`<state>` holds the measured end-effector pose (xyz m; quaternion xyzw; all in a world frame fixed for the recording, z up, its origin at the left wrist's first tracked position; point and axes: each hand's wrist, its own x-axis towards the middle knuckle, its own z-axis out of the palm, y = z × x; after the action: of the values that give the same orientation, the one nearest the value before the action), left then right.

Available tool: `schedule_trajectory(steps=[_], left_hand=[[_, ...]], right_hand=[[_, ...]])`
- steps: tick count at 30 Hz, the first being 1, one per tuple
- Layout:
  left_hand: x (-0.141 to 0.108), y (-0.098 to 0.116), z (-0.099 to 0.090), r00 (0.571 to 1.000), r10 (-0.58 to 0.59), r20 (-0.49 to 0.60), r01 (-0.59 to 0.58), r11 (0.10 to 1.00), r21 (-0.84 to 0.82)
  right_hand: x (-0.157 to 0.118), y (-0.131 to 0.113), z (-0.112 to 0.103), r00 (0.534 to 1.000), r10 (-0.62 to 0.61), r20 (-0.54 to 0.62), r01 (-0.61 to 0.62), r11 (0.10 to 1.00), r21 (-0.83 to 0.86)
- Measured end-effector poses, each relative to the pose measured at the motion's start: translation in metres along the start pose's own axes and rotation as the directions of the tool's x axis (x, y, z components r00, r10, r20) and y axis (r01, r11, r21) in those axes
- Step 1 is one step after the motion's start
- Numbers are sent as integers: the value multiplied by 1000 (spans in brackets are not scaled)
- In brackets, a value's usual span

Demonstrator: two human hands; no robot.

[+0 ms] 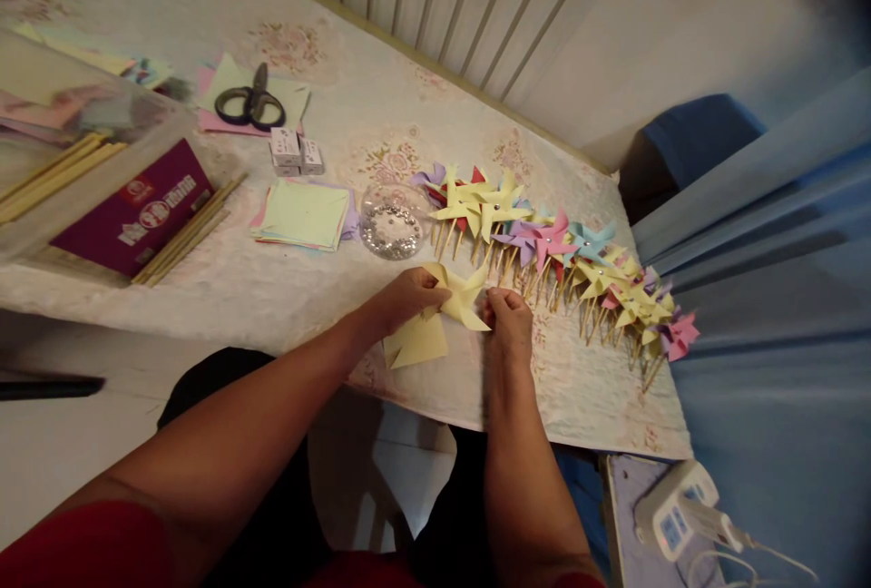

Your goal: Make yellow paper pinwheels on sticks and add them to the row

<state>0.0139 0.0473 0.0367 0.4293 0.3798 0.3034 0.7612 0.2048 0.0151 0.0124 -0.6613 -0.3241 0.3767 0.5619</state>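
At left hand (414, 294), pale-yellow folded-paper pinwheel (465, 299) is pinched thumb-to-finger; just beyond it, right hand (512, 316) is held fingertips together, contents unclear.

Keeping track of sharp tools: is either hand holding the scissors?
No, the scissors lie on coloured paper sheets, well away from the left hand, which pinches a yellow paper pinwheel, and the right hand beside it.

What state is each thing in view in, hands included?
Left hand: pinching the held pinwheel.
Right hand: fingertips together beside it.
Held pinwheel: blades folded in, no stick visible.
Pinwheels on sticks: lying in a row.
Scissors: apparently closed, lying on paper.
Clear dish: holding shiny bits.
Square sheets: loosely stacked, flat.
Small boxes: stacked.
Plug: seated in power strip.
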Motion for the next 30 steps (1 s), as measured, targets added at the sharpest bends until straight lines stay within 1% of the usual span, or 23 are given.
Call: schedule_trajectory(steps=[3,6,8,12,17,20,26,30], left_hand=[[0,-2,-2,1000,26,15,-25,999,-33],[-2,-1,-3,999,22,24,-21,998,-55],[-3,-1,-3,999,24,29,-22,998,-61],[-5,-2,-6,997,38,60,-32,995,-93],[-9,-3,-10,997,13,78,-3,991,-130],[-12,-2,-13,996,22,81,-10,989,-145],[-19,0,-18,997,26,73,-14,987,-159],[-24,2,-22,997,38,65,-28,987,-161]], right_hand=[[5,12,4,996,-41,-73,35,996,-85],[11,24,6,986,-106,-132,81,979,-186],[14,31,6,976,-162,-143,118,954,-274],[16,38,5,955,-264,-138,177,875,-450],[12,33,7,943,-304,-133,195,832,-519],[9,29,8,938,-321,-127,202,808,-553],[7,25,12,934,-327,-141,178,771,-612],[5,22,14,923,-360,-137,185,727,-662]])
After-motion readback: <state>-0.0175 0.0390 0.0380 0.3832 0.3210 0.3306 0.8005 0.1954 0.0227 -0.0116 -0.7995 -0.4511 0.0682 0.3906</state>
